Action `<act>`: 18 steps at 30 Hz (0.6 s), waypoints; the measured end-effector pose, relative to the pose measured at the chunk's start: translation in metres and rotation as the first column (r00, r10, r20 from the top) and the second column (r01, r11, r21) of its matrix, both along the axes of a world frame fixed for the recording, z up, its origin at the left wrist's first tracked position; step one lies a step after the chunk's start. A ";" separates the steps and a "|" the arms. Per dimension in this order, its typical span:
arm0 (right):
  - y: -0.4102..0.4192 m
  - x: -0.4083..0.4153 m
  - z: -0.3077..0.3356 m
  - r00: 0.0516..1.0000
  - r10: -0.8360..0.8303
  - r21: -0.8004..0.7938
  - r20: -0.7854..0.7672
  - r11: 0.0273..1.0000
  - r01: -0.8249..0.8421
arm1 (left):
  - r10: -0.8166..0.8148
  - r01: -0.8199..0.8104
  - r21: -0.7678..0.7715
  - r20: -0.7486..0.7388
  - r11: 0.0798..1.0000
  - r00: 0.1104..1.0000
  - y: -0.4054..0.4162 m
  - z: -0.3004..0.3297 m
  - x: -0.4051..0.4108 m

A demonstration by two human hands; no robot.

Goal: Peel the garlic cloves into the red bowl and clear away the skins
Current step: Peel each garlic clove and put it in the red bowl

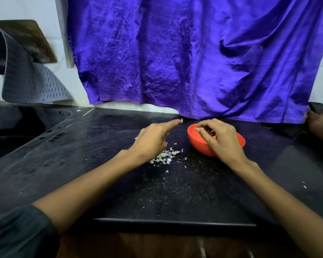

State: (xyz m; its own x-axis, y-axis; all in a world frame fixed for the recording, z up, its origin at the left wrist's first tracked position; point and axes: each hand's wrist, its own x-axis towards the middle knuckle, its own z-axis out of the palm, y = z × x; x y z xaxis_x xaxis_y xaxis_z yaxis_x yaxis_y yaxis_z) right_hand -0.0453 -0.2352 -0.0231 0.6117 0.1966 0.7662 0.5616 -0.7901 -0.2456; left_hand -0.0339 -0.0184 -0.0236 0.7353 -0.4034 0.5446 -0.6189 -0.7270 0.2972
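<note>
I judge we're clearing skins: my left hand points one finger at a far flake, holding nothing; my right hand, fingers loosely curled, rests over the red bowl. Next, sweep the skin pile together.

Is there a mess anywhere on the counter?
Yes. A pile of garlic skins lies on the black counter just left of the red bowl, with smaller flakes scattered around it. One bit sticks to the left hand's pointing fingertip. The right hand reaches into the bowl.
</note>
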 end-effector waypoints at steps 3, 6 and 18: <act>-0.016 0.017 0.007 0.991 -0.114 -0.030 -0.075 0.993 0.112 | -0.006 0.007 0.065 -0.021 0.998 1.000 -0.012 0.005 0.008; -0.025 0.028 0.010 0.971 -0.158 -0.032 -0.180 0.987 0.155 | 0.004 -0.001 0.097 -0.027 0.995 1.000 -0.018 0.006 0.012; 0.018 0.006 0.022 0.947 0.063 0.046 -0.316 0.998 -0.051 | -0.003 -0.003 0.035 0.153 0.999 0.988 0.026 -0.020 0.030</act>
